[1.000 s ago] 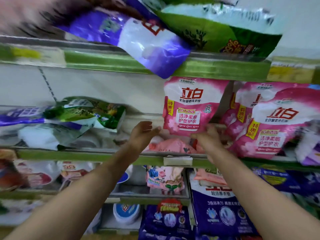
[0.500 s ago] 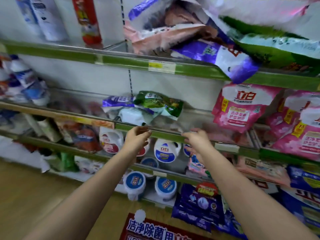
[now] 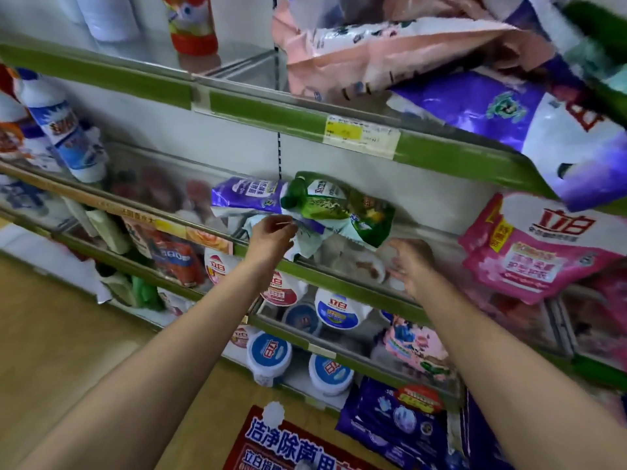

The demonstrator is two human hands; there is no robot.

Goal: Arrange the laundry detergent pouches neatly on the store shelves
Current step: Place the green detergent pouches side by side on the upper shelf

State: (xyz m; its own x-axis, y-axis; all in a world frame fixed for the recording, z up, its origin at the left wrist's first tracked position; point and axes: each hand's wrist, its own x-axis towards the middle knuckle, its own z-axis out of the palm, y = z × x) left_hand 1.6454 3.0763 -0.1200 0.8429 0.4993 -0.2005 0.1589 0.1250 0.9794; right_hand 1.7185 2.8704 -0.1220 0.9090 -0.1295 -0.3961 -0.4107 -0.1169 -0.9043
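You are reaching w/ both hands toward the loose pile of pouches on the middle shelf (image 3: 339, 271); all positions below are ref. that shelf's green front rail. The green pouch (image 3: 342, 206) is lying slumped on top of the purple pouch (image 3: 247, 195) and a pale teal pouch (image 3: 307, 240), all just behind the rail, tilted and overlapping, not standing.

Step in hand, as judged: you are going for a hold on the pile to straighten it. To do it well, you should be taking the green pouch off first, since it is sitting on the others; grip near a sealed edge, not the soft belly, as these will likely sag and slide. Stand each one upright, label facing out, square to the rail.

Left hand (image 3: 271, 234): raised just above the rail, fingers curling w/ tips close together at the crumpled teal edge; whether it is actually pinching cannot be told. Right hand (image 3: 409, 262): hovering at rail level, right of the pile, fingers spread and relaxed, holding nothing. Both forearms are extending up and fwd. Pink pouches (image 3: 529, 252) are sitting further right along the rail, apart from both hands.
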